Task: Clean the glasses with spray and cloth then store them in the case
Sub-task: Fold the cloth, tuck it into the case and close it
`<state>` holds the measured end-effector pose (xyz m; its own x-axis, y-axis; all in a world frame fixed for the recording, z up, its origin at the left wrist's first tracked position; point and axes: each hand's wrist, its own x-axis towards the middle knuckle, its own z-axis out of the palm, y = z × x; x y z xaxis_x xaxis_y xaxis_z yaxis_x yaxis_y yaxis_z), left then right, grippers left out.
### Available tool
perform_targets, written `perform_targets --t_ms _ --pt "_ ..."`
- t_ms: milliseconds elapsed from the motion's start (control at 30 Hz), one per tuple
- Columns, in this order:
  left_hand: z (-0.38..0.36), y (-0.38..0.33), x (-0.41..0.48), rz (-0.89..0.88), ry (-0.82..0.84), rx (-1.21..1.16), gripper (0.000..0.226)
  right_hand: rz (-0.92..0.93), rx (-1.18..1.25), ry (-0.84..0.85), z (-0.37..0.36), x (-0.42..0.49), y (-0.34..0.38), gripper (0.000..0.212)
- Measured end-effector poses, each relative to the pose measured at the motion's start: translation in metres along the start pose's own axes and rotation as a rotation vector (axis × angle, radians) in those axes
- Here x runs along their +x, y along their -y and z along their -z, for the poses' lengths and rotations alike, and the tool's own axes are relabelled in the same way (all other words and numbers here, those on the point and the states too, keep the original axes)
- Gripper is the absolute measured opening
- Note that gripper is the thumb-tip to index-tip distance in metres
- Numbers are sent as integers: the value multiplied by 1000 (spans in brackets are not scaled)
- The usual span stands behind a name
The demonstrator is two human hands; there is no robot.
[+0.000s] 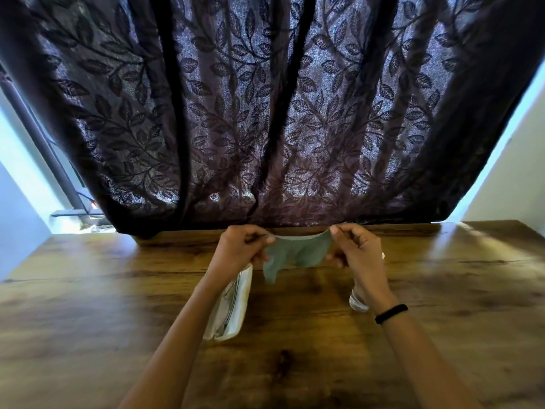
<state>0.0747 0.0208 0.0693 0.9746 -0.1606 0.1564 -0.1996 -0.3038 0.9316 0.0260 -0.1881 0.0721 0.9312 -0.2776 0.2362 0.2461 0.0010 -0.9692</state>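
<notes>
One dark, leaf-patterned lace curtain (265, 113) hangs behind one brown wood-grain table (442, 290), and its hem comes down to the far edge right behind the hands; a judgement only, but if the cloth is shaken out or swung backward it could catch in that lace. One pale cream soft case (233, 305) lies on the table under the left forearm with its mouth open, and a thin wire-like frame shows inside it, probably the glasses, though the view is too blurred to be sure; the likeliest mishap there is the forearm dropping onto the case and pressing on whatever is within. One small grey-green soft cleaning cloth (292, 255) is stretched in the air above the table between the two hands, its lower corner drooping free; the left hand (244, 246) pinches its left top corner between thumb and fingers, the rest of the fingers curled, and the right hand (356, 249) pinches the right top corner the same way. If either pinch slackens the cloth would fall to the table and pick up dust that could scratch a lens. One clear plastic spray bottle (358, 301) stands just beside the right wrist, mostly hidden by it, and a careless lowering of that wrist could knock it over. One thin black band (390, 313) circles the right wrist.
</notes>
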Motion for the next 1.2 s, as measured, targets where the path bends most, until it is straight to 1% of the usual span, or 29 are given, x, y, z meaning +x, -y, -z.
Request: perform_targets --t_ms 100,167,200,267,300,367,433,500,567,700,800,867,967,1033,1100,1200 --pt "-8 -4 6 66 1 -185 15 -105 143 43 -4 5 0 7" --pt "-13 -5 6 74 -33 -223 19 -113 186 44 -4 5 1 7" --pt "-14 -5 2 47 -53 -181 19 -105 195 49 -2 4 1 8" --pt "-15 -2 -12 -35 -66 30 14 -106 173 76 3 -4 -2 10" --pt "-16 0 -22 -64 -36 156 11 -121 138 90 7 -11 -6 11" --pt "-21 7 -46 -43 102 357 8 -180 48 114 18 -28 -18 11" --pt "-28 16 -69 -5 239 468 14 -240 -63 164 27 -48 -32 8" --pt "-34 26 -88 16 352 470 17 -283 -160 202 36 -66 -45 9" --pt "-39 32 -102 56 444 452 18 -352 -185 195 44 -80 -53 8" --pt "-41 40 -113 104 458 435 14 -415 -325 208 56 -94 -61 7" --pt "-41 41 -110 128 500 434 12 -453 -433 235 55 -92 -63 6" --pt "-40 41 -103 127 475 480 15 -447 -480 253 51 -87 -63 6" --pt "-38 39 -92 67 373 616 22 -360 -517 248 42 -77 -61 8" --pt "-37 35 -87 9 295 727 22 -301 -551 237 33 -68 -60 8" --pt "-39 31 -82 -10 231 800 22 -262 -550 224 25 -60 -62 6" --pt "-44 28 -73 -22 183 914 20 -199 -575 208 14 -48 -66 5"
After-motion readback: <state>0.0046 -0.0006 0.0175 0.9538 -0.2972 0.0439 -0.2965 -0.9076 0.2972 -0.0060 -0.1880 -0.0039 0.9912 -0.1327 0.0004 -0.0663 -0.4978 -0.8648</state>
